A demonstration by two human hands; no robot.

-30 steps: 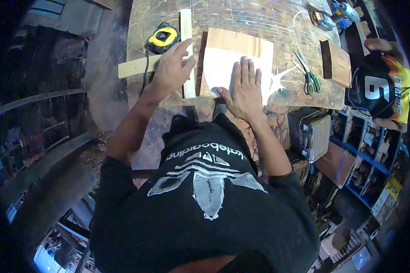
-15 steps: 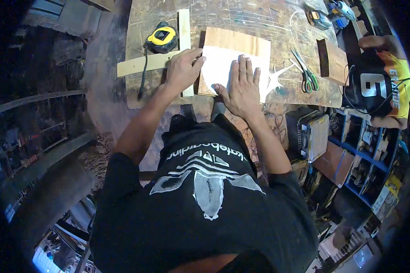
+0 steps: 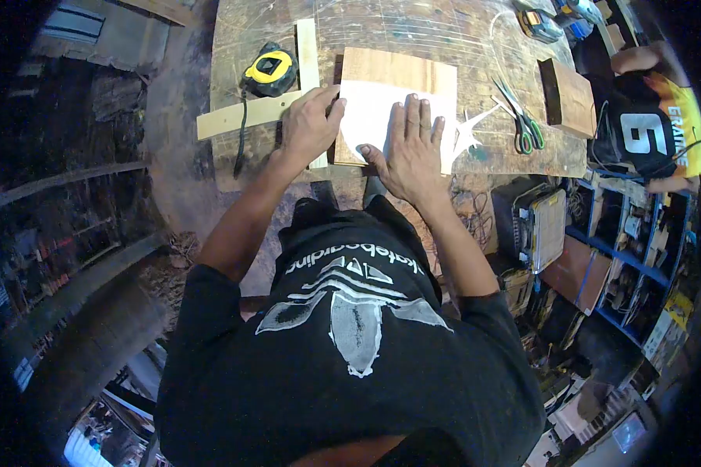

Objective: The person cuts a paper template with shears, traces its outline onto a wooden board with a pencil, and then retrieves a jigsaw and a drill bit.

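Observation:
A white sheet of paper [image 3: 368, 117] with a curved edge lies over a wooden board [image 3: 397, 64] near the table's front edge. My right hand [image 3: 413, 152] rests flat on the paper, its fingers stretched out and the thumb apart. At the board's left edge, my left hand [image 3: 311, 124] has its thumb and fingertips around the corner of the paper and board. Just left of it, two pale wooden strips, one upright [image 3: 308, 54] and one crosswise [image 3: 226, 118], form a cross partly behind this hand. White paper scraps [image 3: 463, 140] lie right of the board.
A yellow tape measure [image 3: 271, 68] sits at the left of the table [image 3: 436, 27]. Green-handled scissors [image 3: 528, 134], a wooden block [image 3: 568, 97] and power tools [image 3: 541, 25] are on the right. Another person [image 3: 650, 128] is beyond the table's right edge, above blue shelving [image 3: 627, 253].
The view has shifted slightly, so the table things appear a little to the left. Both hands keep their places on the paper and board. The other person at the right has moved slightly.

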